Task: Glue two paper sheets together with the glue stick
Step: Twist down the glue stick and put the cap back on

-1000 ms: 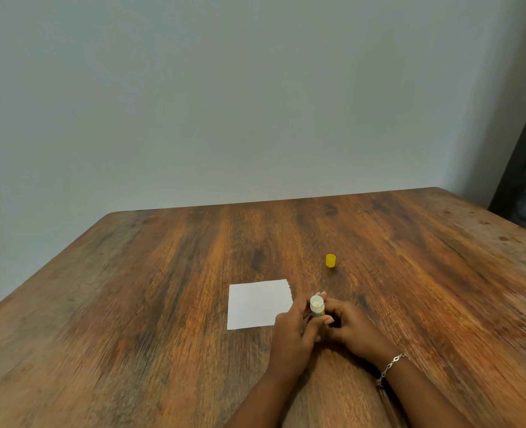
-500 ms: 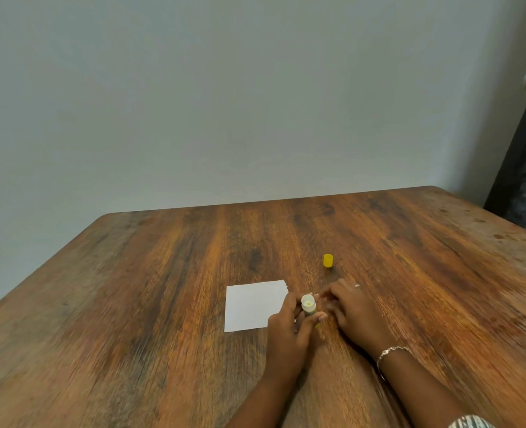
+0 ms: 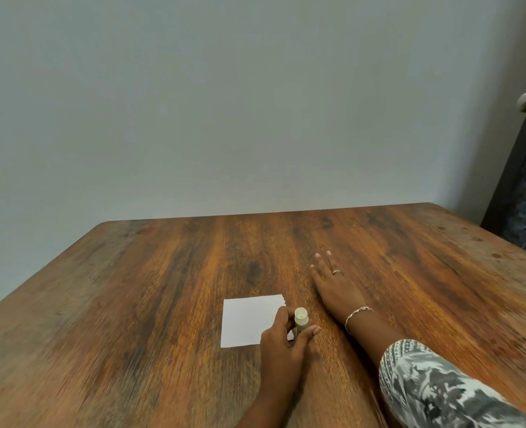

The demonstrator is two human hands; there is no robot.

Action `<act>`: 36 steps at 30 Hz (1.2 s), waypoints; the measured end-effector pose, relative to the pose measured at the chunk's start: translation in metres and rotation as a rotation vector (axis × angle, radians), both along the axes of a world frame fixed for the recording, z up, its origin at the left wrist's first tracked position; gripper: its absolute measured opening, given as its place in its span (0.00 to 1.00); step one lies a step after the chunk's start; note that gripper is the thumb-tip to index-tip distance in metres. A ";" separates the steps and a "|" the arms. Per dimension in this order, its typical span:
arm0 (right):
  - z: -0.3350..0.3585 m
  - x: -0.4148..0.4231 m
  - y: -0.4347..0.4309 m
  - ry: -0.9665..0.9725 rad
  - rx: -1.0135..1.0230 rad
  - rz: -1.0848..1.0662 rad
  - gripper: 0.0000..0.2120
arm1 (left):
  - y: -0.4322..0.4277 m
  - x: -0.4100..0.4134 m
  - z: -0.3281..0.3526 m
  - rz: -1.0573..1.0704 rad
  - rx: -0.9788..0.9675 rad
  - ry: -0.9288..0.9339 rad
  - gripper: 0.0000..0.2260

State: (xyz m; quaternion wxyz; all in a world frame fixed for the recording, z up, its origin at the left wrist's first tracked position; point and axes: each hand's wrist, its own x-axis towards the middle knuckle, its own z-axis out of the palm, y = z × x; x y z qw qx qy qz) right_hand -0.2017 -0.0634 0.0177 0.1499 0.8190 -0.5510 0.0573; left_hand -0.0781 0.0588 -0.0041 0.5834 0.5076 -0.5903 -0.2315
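Wooden table (image 3: 132, 304) under white paper (image 3: 249, 322), lying flat. Beyond the paper's right edge, right hand (image 3: 332, 287) palm down, fingers straight, released. Over the paper's near right corner, left hand (image 3: 281, 344) grasping glue stick (image 3: 301, 319), upright, uncapped, at the paper's right edge

The left hand (image 3: 281, 338) sits low in the centre of the frame, its bare forearm (image 3: 264, 406) coming up from the bottom edge. Its fingers (image 3: 281, 315) are curled and its thumb (image 3: 309, 331) reaches out to the right, and between them they pinch an upright glue stick (image 3: 301, 318). The right hand (image 3: 337, 288) lies just up and to the right of it, palm down, with straight, slightly spread fingers pointing towards the top of the frame. It wears a ring (image 3: 337, 271) on one finger and a bracelet (image 3: 357, 313) at the wrist. Its arm runs down to the lower right corner, where a patterned sleeve (image 3: 440, 390) covers it.
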 end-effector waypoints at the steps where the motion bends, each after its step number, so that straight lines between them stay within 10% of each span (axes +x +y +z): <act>1: 0.002 0.001 -0.001 0.022 0.078 -0.026 0.22 | 0.000 0.000 0.001 0.003 0.006 0.013 0.09; 10: -0.006 -0.005 0.015 -0.165 0.015 -0.038 0.12 | 0.000 0.000 0.000 -0.009 0.003 0.010 0.06; 17: -0.012 -0.024 0.060 -0.830 -0.250 0.030 0.24 | 0.002 0.000 0.002 -0.013 0.006 0.015 0.07; 27: 0.004 -0.012 0.111 -1.714 0.130 0.393 0.18 | 0.004 0.000 0.003 -0.015 0.011 0.009 0.08; 36: -0.003 -0.003 0.115 -1.547 0.132 0.511 0.11 | 0.002 0.001 0.000 -0.025 -0.022 0.004 0.05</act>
